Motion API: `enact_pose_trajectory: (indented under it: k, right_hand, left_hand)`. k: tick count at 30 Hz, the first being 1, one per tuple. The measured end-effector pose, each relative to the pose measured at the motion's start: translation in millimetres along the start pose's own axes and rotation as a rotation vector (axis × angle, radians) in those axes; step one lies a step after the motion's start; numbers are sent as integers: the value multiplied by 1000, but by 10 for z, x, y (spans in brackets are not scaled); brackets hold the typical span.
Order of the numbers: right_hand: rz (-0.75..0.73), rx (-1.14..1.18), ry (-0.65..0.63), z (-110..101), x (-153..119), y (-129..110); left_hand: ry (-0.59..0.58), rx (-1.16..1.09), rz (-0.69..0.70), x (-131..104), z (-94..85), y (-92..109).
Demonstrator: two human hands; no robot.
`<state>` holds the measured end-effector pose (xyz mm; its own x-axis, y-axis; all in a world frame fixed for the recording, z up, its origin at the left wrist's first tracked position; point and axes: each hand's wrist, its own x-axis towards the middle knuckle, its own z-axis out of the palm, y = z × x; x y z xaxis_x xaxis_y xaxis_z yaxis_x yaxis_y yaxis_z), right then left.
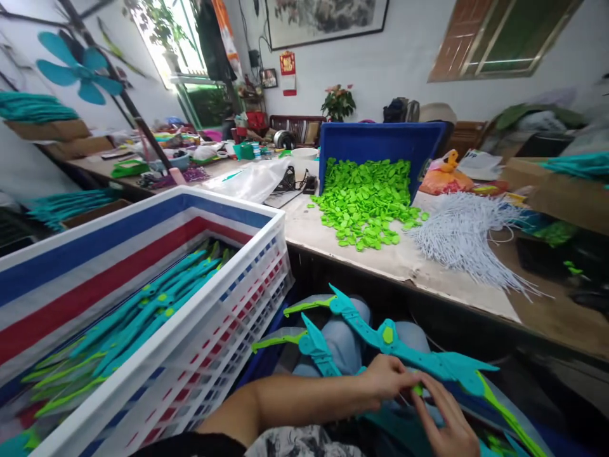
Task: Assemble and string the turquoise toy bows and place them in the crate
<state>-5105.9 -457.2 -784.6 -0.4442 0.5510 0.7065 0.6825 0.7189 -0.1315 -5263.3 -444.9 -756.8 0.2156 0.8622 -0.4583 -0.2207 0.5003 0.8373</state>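
A teal bow-shaped plastic piece [364, 330] with lime-green ends lies across the person's lap, a green knob at its middle. Another teal piece [316, 348] lies beside and partly under it. My left hand [384, 384] is over the pieces, its fingers pinched near a small green part [417, 388]. My right hand [445, 412] meets it from the right, thumb and fingers closed around that same small green part. The fingertips of both hands nearly touch, and the part is mostly covered.
At the left, a white crate [280, 219] with a striped liner holds several teal pieces [157, 304]. On the table [476, 297], a tipped blue bin [380, 136] spills green parts [366, 197]. White strips [464, 238] lie right of it. A blue fan [78, 70] stands back left.
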Motion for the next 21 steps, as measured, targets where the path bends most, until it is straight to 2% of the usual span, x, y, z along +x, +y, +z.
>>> enact_pose_trajectory:
  k: [7,21]
  right_hand:
    - [160,104,2,92,52,-3]
    - [-4,82,-25,167,163,90]
  left_hand:
    - [6,8,-25,-49,-49,159]
    - [10,-35,-31,61,-115,183]
